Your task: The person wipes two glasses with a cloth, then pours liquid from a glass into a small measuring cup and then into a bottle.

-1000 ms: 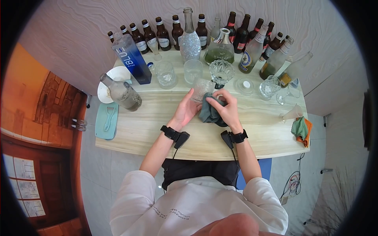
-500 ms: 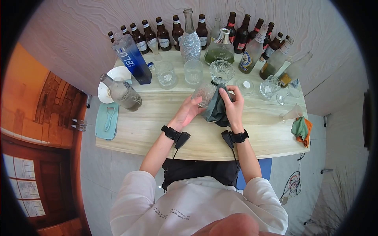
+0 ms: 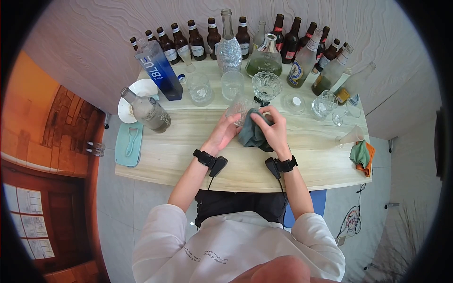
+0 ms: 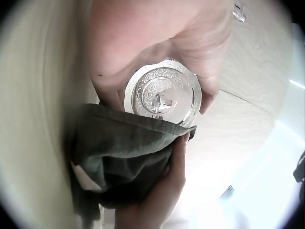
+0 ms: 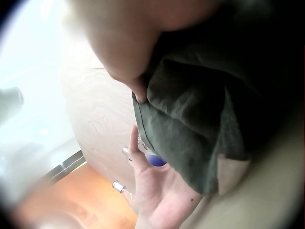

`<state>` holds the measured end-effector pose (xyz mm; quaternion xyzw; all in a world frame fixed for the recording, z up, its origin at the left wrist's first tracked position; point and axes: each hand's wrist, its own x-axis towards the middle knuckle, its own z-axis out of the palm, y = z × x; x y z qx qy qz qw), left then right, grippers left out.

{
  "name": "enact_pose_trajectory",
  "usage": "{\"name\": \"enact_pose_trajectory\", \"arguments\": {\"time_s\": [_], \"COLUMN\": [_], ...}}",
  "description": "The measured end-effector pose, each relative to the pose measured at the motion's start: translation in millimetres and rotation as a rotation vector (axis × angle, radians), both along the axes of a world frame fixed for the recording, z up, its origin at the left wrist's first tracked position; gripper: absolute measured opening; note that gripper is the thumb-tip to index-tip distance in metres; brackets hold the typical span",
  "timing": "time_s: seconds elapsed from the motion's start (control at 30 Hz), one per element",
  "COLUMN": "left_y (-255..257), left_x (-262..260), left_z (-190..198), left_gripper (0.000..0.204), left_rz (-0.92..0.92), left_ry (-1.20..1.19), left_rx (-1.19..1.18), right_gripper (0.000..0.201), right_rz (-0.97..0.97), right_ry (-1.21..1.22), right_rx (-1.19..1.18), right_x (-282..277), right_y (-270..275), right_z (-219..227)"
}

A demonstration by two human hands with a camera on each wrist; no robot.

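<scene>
A clear patterned glass is held above the table by the left hand, whose fingers and thumb curve round it. In the left wrist view the round end of the glass faces the camera. The right hand pinches a dark green cloth against the right side of the glass. Folds of the cloth hide much of the glass in the right wrist view, where the left hand shows beyond it.
Brown bottles line the back of the table. Tumblers and a fluted glass bowl stand just behind the hands. To the left are a blue bottle and a teal board; folded cloths lie right.
The right hand and cloth moved right and up from the glass, then came back down and left against it. The glass has shifted slightly and tilted in the left hand.
</scene>
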<state>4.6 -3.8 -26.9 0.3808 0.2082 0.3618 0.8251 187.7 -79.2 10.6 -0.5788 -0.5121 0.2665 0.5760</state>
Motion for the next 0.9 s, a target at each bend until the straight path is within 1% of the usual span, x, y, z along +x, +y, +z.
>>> {"name": "enact_pose_trajectory", "arguments": {"time_s": [0.03,0.07,0.17,0.27,0.3,0.37,0.4,0.5,0.6,0.73,0.83,0.87,0.9], "left_y": [-1.4,-4.1,-5.4,-0.7,1.3,3.1,2.7,-0.5,3.0,-2.3,-4.1,-3.5,-2.6], "left_x": [0.6,1.0,0.5,0.2,-0.1,0.4,-0.1,-0.6,-1.2,0.5,0.4,-0.3,-0.8], "left_z": [4.1,9.0,9.9,0.8,-2.9,3.0,5.4,6.5,-2.6,7.1,9.3,7.6,5.9], "left_gripper": [0.061,0.061,0.062,0.064,0.064,0.066,0.066,0.067,0.067,0.070,0.067,0.066,0.064], "left_rz": [-0.015,-0.030,-0.065,-0.041,-0.024,-0.036,-0.040,0.000,-0.029,-0.041,-0.081,-0.082,-0.084], "left_ry": [-0.002,-0.005,0.020,0.000,-0.016,-0.058,-0.077,-0.028,0.021,-0.001,0.016,0.017,0.018], "left_rx": [0.019,0.038,0.055,0.049,0.045,-0.056,-0.107,-0.102,0.021,0.065,0.067,0.065,0.064], "right_gripper": [0.021,0.019,0.018,0.019,0.020,0.021,0.023,0.023,0.024,0.021,0.019,0.019,0.019], "right_rz": [-0.041,-0.065,-0.092,-0.051,-0.018,0.049,0.090,0.131,0.103,-0.071,-0.133,-0.131,-0.108], "right_ry": [0.078,0.174,0.276,0.248,0.131,-0.106,-0.106,-0.197,-0.225,0.100,0.174,0.175,0.123], "right_rx": [-0.002,0.067,0.103,0.087,0.065,0.021,-0.009,0.061,0.080,0.073,0.131,0.101,0.127], "right_x": [0.2,-1.6,-4.3,-2.6,-1.6,-1.9,-4.7,-10.0,-5.8,-2.7,0.7,0.9,1.2], "right_y": [1.5,2.8,0.2,2.1,0.8,-4.5,-5.3,-5.7,-3.6,2.8,3.6,2.1,2.7], "right_z": [-0.5,-1.0,6.6,1.6,1.7,13.4,15.9,17.8,12.5,1.9,-3.8,-2.7,-3.1]}}
